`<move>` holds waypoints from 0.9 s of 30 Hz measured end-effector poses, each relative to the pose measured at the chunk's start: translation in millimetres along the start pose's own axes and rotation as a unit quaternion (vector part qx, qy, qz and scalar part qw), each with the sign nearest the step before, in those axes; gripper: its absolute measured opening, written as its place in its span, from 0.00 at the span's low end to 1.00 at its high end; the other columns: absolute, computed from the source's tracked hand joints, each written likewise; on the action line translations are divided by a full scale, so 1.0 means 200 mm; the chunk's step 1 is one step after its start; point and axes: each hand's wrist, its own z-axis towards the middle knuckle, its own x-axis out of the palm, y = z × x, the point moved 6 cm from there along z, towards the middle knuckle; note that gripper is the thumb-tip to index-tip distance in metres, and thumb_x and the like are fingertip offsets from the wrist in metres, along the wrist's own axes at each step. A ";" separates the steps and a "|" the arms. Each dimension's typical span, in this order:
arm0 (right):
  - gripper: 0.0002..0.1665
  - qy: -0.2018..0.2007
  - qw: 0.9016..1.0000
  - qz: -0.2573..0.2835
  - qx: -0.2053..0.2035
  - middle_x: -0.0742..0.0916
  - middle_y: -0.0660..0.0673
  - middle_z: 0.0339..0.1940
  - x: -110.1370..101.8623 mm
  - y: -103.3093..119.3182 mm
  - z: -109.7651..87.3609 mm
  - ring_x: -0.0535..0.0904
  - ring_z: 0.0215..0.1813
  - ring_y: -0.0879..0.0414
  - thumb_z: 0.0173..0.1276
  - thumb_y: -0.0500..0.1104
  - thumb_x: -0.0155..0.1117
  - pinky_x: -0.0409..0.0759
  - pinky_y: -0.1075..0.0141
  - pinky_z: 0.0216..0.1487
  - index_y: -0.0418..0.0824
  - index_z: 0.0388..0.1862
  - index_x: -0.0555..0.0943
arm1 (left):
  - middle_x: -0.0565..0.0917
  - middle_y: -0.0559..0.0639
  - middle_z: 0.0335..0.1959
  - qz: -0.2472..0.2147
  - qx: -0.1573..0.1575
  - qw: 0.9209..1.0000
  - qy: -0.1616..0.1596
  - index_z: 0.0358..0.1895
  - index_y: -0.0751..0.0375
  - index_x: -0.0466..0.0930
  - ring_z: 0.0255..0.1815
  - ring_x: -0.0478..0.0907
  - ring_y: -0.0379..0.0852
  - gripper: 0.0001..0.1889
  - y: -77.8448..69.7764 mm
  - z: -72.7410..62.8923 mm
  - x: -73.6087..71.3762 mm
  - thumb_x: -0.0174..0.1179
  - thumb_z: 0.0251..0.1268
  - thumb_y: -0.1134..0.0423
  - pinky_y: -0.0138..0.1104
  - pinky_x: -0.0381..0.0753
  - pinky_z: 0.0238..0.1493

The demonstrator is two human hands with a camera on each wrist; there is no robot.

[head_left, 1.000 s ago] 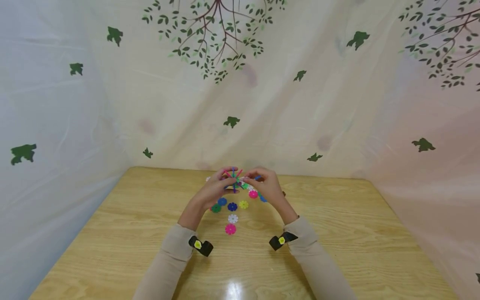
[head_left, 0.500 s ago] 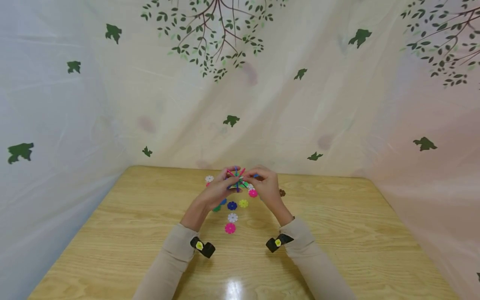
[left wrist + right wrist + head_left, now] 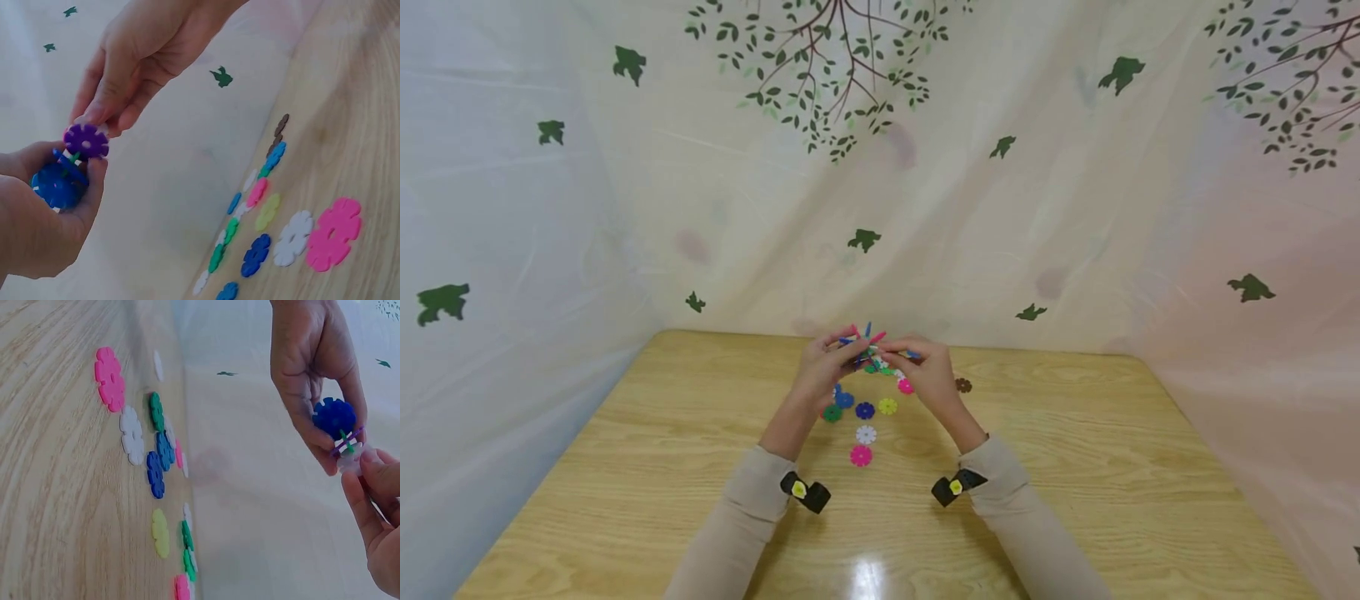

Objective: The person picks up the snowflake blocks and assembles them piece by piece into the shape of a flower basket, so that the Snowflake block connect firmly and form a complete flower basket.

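My left hand [image 3: 822,371] holds a cluster of interlocking flower-shaped plastic discs, raised over the far part of the table. In the left wrist view a blue disc [image 3: 57,187] lies against its palm side, with a purple disc [image 3: 86,141] at the cluster's upper end. My right hand [image 3: 934,371] pinches a whitish disc [image 3: 350,461] between thumb and fingers, right at the cluster. A green disc [image 3: 348,442] shows edge-on between the whitish disc and a deep blue one [image 3: 334,417]. Fingers hide part of the cluster.
Loose discs lie on the wooden table [image 3: 1075,483]: pink [image 3: 861,456], white [image 3: 866,434], dark blue [image 3: 865,410], yellow [image 3: 887,406] and green [image 3: 832,412]. Several more lie behind the hands, with a brown disc [image 3: 963,385] to the right. A patterned cloth [image 3: 760,233] hangs behind the table.
The left hand has shifted slightly left and up, turning the cluster so its spokes point differently. The right hand keeps its pinch beside it. The loose discs stay where they were.
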 end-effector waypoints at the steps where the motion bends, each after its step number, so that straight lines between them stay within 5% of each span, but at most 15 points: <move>1: 0.09 -0.001 1.000 0.002 0.004 0.89 0.31 0.43 0.00 0.00 0.00 0.87 0.43 0.41 0.66 0.30 0.69 0.89 0.58 0.43 0.28 0.44 0.88 | 0.87 0.46 0.39 -0.007 0.004 1.000 -0.004 0.68 0.70 0.70 0.39 0.87 0.38 0.24 0.01 0.00 0.00 0.62 0.73 0.66 0.29 0.86 0.48; 4: 0.08 -0.003 1.000 0.010 0.010 0.89 0.32 0.42 0.02 -0.01 -0.01 0.88 0.40 0.49 0.65 0.31 0.71 0.89 0.54 0.41 0.30 0.42 0.89 | 0.88 0.48 0.43 -0.032 0.019 0.999 0.002 0.66 0.71 0.70 0.42 0.87 0.39 0.22 0.02 0.00 0.03 0.59 0.76 0.65 0.30 0.86 0.48; 10: 0.06 0.004 0.999 0.022 0.035 0.90 0.31 0.40 0.04 -0.03 0.00 0.89 0.40 0.56 0.65 0.31 0.72 0.88 0.66 0.40 0.29 0.40 0.89 | 0.87 0.49 0.46 -0.062 0.016 0.998 0.023 0.74 0.63 0.62 0.39 0.85 0.37 0.25 0.03 0.00 0.06 0.54 0.79 0.65 0.27 0.83 0.44; 15: 0.09 0.075 0.994 -0.033 0.072 0.91 0.36 0.43 0.02 -0.03 0.01 0.89 0.43 0.52 0.68 0.36 0.71 0.87 0.66 0.43 0.33 0.44 0.89 | 0.85 0.51 0.49 -0.051 0.015 0.998 0.023 0.74 0.63 0.61 0.42 0.85 0.37 0.26 0.01 0.01 0.06 0.54 0.78 0.67 0.27 0.81 0.46; 22: 0.11 0.204 0.964 -0.143 0.097 0.91 0.40 0.44 -0.11 -0.10 0.03 0.87 0.47 0.50 0.71 0.39 0.69 0.86 0.57 0.51 0.37 0.49 0.88 | 0.83 0.45 0.41 -0.021 0.013 0.999 0.031 0.73 0.67 0.63 0.29 0.80 0.36 0.25 -0.01 0.02 0.02 0.54 0.78 0.67 0.31 0.83 0.47; 27: 0.11 0.267 0.941 -0.175 0.112 0.90 0.35 0.43 -0.19 -0.17 0.03 0.86 0.43 0.42 0.71 0.34 0.67 0.86 0.50 0.47 0.32 0.50 0.86 | 0.84 0.45 0.41 -0.020 0.005 0.999 0.029 0.71 0.65 0.66 0.28 0.80 0.37 0.22 -0.02 0.02 -0.01 0.55 0.78 0.68 0.31 0.84 0.44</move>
